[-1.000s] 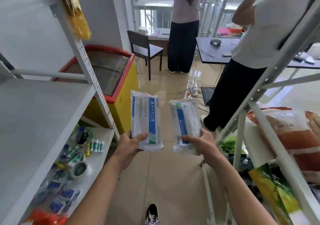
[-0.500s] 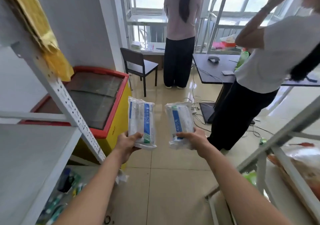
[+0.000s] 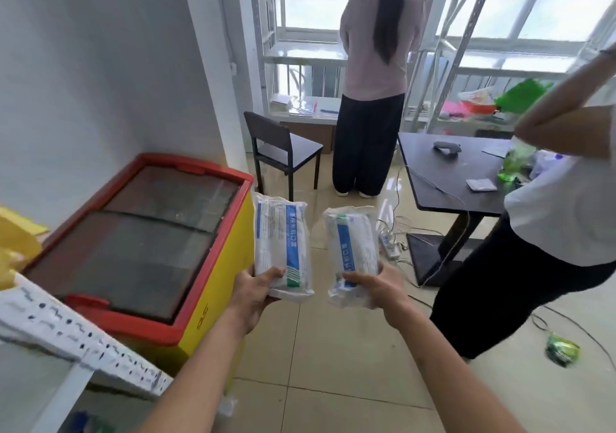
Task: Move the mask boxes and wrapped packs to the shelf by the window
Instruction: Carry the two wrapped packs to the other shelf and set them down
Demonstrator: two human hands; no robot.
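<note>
Two clear plastic-wrapped packs of masks with blue stripes are held upright side by side over the beige tiled floor [image 3: 333, 349], slightly apart; the left hand [image 3: 255, 294] grips the bottom of the left wrapped pack [image 3: 281, 244], thumb curled across its front and the other fingers hidden behind it; the right hand [image 3: 378, 287] grips the lower end of the right wrapped pack [image 3: 353, 252], thumb pressed over the front and the other fingers out of sight behind the wrap; to the near left stands a yellow chest freezer with a red rim and dark sliding glass lid [image 3: 160, 242], and nearer still the perforated white metal upright [image 3: 83, 339] of a rack; far ahead a white metal shelf by the window [image 3: 300, 56] carries small items on its upper levels, with a person in a pink top and black trousers [image 3: 373, 99] standing before it, back turned; a dark wooden chair [image 3: 280, 147] sits to that person's left; a dark table [image 3: 446, 169] lies to the right, and a second person in a white top [image 3: 550, 216] stands at the near right; a white power strip [image 3: 390, 244] and cables lie on the floor under the table.
</note>
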